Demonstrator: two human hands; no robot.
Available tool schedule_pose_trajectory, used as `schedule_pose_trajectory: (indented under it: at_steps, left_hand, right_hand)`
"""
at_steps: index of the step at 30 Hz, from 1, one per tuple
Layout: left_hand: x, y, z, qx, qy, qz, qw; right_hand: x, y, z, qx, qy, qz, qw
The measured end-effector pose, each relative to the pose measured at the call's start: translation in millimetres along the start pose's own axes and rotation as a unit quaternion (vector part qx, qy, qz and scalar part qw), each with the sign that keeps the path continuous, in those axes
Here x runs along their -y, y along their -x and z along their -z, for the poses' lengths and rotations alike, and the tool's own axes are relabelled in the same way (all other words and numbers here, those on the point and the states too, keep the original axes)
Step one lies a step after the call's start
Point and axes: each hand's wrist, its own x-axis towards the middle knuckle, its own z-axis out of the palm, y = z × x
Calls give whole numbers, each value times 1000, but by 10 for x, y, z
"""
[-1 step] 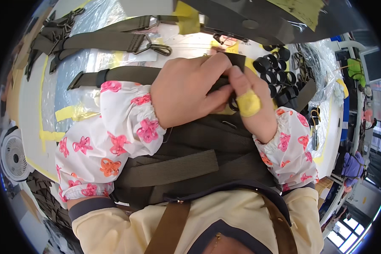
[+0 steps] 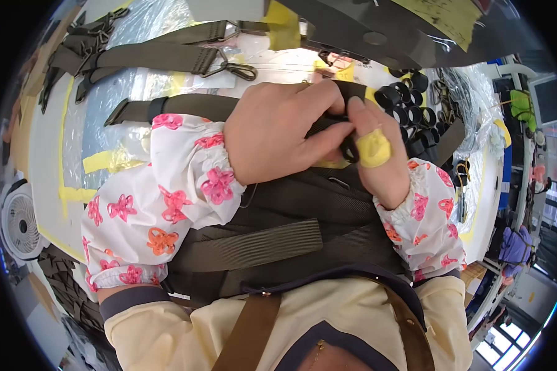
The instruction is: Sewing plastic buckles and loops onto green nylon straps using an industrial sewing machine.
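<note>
We see only a small change since the picture just before: the small black ring-like loop at the fingertips shows a little more, and the dark material between left thumb and forefinger is also easier to see. Both hands have moved slightly to the right in the view, but the surroundings have moved in the same direction, so a part of this is surely the camera. For the work, we judge it to be a fine adjustment at the same place, and nothing appears to be released.

The left hand is curled, with thumb and forefinger seeming to pinch a flat dark webbing strip, whose end stands out above the fingertips. The right hand, with yellow tape around its thumb, is bent close against it; its thumb is near the strip and the loop, but we cannot tell what it grips.

The right fingers are mostly hidden behind the thumb and the left hand. An olive webbing strap goes under the left hand; whether it is the same piece as the strip, we cannot say. Below lies a dark olive fabric piece, partly covered by the sleeves and cut off from our sight by the person's body.
</note>
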Motion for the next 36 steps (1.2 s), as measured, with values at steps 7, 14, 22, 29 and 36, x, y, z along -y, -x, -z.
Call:
schedule_pose_trajectory:
  at_steps: [7, 14, 22, 29, 36]
  left_hand:
    - [82, -32, 109, 90, 222, 153, 959]
    - [61, -24, 111, 64, 100, 91, 989]
    - [-99, -10, 58, 113, -336, -193, 915]
    - [58, -14, 104, 45, 20, 49, 998]
    - [191, -79, 165, 162, 234, 176, 942]
  right_hand:
    - [-2, -14, 29, 64, -103, -100, 988]
    - [-72, -25, 19, 42, -98, -95, 990]
    - [-114, -46, 13, 14, -244, -116, 963]
    - [-62, -5, -45, -11, 58, 5, 998]
    - [-173, -54, -26, -30, 136, 102, 985]
